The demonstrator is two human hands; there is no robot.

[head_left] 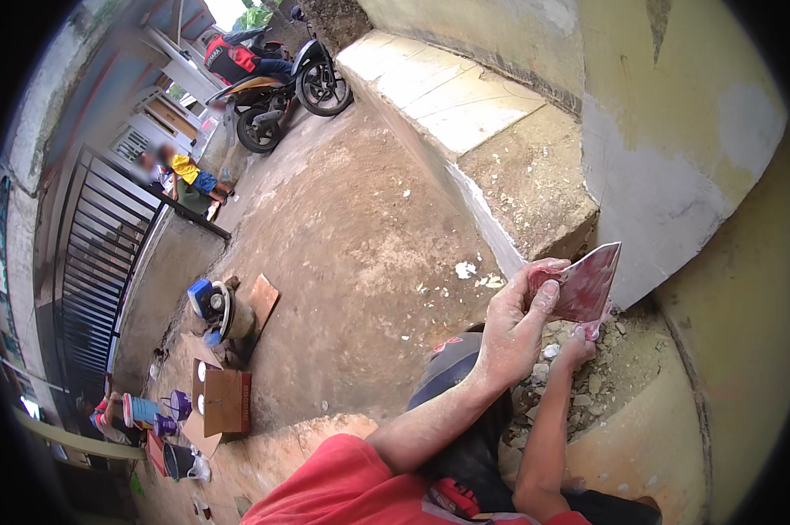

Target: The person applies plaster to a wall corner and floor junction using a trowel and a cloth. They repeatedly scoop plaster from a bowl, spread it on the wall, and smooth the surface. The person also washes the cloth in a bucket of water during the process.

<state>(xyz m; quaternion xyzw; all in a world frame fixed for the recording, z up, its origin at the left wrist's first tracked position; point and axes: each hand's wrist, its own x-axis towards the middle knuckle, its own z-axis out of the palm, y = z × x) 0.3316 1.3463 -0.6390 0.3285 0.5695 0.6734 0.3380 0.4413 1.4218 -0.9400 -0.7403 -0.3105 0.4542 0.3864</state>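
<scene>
My left hand (519,313), dusted with pale powder, is closed on a thin flat reddish plate (589,287), thumb on its near face. The plate tilts upward, its face smeared with whitish streaks and its edge pale. Just below its lower edge, my right hand (575,348) is closed, with pink and white smears at the fingertips. What it holds, if anything, I cannot make out. Both hands are over rubble (587,385) beside the wall's patched grey plaster (666,210).
A low ledge (452,101) runs along the wall, white chips (465,270) at its foot. At left are an open cardboard box (227,402), a bucket (237,317), a blue container (200,297) and a dark metal gate (106,236). Farther back are a motorcycle (281,96) and several people.
</scene>
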